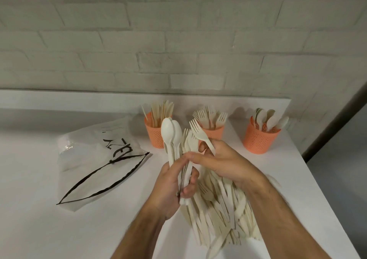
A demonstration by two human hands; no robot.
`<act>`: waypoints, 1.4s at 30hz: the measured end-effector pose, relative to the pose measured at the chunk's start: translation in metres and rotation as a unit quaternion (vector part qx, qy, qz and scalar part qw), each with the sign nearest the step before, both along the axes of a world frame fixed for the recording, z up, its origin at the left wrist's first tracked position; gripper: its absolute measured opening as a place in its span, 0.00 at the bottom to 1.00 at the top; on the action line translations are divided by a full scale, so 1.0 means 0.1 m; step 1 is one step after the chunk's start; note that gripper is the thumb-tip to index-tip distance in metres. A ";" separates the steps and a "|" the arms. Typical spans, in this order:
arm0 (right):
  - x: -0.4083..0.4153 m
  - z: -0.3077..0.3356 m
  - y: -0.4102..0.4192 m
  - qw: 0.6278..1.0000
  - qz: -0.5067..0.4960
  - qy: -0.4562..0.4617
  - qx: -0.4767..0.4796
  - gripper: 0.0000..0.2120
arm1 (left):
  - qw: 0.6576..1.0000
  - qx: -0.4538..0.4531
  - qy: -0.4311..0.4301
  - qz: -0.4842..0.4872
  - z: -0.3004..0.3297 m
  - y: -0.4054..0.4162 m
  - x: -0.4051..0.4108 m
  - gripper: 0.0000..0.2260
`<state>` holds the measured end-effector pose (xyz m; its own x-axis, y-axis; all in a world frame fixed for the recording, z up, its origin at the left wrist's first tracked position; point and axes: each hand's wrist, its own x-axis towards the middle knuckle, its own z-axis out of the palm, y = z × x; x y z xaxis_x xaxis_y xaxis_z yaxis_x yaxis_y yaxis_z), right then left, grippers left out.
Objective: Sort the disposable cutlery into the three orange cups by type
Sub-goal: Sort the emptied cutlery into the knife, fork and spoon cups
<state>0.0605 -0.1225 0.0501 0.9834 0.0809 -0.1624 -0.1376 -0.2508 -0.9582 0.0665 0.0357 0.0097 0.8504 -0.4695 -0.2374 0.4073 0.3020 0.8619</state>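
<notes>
Three orange perforated cups stand in a row at the back of the white table: the left cup (155, 134) holds knives, the middle cup (215, 131) holds forks, the right cup (258, 139) holds spoons. My left hand (174, 187) grips an upright bunch of spoons and forks (170, 133) by the handles. My right hand (222, 159) pinches a single fork (200, 132) just beside that bunch, in front of the middle cup. A pile of mixed cream cutlery (218, 215) lies on the table under my forearms.
An empty clear plastic bag (95, 149) with black marker writing and a black tie (103, 181) lies on the table to the left. The table's right edge (321, 189) runs close to the pile. A white brick wall rises behind the cups.
</notes>
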 end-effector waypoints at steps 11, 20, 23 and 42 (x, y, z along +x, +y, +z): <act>0.04 -0.15 0.15 0.966 -0.122 0.024 0.226 0.10 | 0.999 -0.023 -0.001 0.045 -0.03 0.11 0.21 0.12; 0.12 -0.05 0.17 0.978 -0.132 -0.018 0.162 0.06 | 0.999 0.040 -0.010 -0.003 -0.04 0.20 0.32 0.13; 0.17 -0.04 0.22 0.978 -0.140 -0.013 0.153 0.06 | 0.998 0.049 -0.021 -0.013 -0.06 0.19 0.34 0.16; 0.49 -0.02 0.14 0.952 -0.259 -0.126 0.108 0.14 | 0.990 0.126 -0.016 0.056 -0.19 0.38 0.52 0.12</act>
